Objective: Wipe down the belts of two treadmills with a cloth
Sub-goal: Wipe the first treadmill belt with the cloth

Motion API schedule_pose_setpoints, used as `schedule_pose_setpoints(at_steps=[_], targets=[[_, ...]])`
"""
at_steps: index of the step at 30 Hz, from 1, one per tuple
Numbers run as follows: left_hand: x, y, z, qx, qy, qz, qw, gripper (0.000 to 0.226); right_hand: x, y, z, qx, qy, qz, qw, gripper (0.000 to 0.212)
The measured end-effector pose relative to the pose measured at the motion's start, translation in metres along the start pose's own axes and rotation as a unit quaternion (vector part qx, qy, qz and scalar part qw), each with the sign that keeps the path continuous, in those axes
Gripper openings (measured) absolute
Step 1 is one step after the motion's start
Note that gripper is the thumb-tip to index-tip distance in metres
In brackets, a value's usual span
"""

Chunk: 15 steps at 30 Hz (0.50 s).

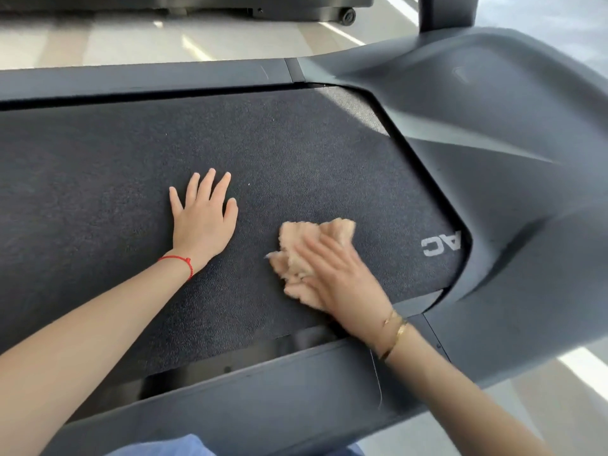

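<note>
The fingers (pixel 316 255) of the right hand (pixel 342 284) lie straight and close together, pressed flat on top of the cloth (pixel 306 245); they are blurred, so whether the thumb hooks an edge cannot be told. Those of the left hand (pixel 202 215) are spread wide and flat on the belt (pixel 98 179), holding nothing, and it seems to serve as a brace.

The cloth is a pale, fluffy bunch lying on the belt, just right of the left hand and on the near side, close to the white lettering (pixel 439 246) at the belt's right end. It looks soft, light and limp, so it will crumple and fold under the palm instead of sliding as one sheet. Judging by that, a flat, broad press over its middle should carry it best, with a loose edge tucked under the fingers so it does not roll. The belt's grainy surface will likely drag at the fibres.

Beyond the belt's right end rises the hood (pixel 500 133). A second treadmill (pixel 263 4) shows beyond the belt's far side.
</note>
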<state>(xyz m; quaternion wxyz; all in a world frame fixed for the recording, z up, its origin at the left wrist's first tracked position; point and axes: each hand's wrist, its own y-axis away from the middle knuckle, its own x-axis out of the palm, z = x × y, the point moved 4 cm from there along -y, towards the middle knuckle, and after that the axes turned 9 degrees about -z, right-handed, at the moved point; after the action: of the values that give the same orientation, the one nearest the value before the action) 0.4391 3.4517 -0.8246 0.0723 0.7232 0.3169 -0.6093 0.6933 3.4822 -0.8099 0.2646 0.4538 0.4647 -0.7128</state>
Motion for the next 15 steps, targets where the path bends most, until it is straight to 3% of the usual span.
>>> schedule_pose_setpoints(at_steps=[4, 6, 11, 15], targets=[[-0.002, 0.003, -0.002, -0.008, 0.002, 0.001, 1.000, 0.054, -0.029, 0.009, -0.076, 0.105, 0.086, -0.032, 0.990, 0.059], [-0.001, 0.005, -0.003, -0.012, 0.000, 0.002, 1.000, 0.054, -0.036, 0.013, -0.080, 0.141, 0.084, -0.050, 0.985, 0.065], [0.000, 0.012, -0.006, -0.007, -0.006, 0.002, 1.000, 0.056, -0.034, 0.032, -0.029, 0.063, 0.019, -0.035, 0.997, 0.064], [-0.001, 0.011, -0.006, -0.008, -0.004, 0.000, 1.000, 0.055, -0.043, 0.050, -0.067, 0.145, 0.064, -0.022, 0.987, 0.066]])
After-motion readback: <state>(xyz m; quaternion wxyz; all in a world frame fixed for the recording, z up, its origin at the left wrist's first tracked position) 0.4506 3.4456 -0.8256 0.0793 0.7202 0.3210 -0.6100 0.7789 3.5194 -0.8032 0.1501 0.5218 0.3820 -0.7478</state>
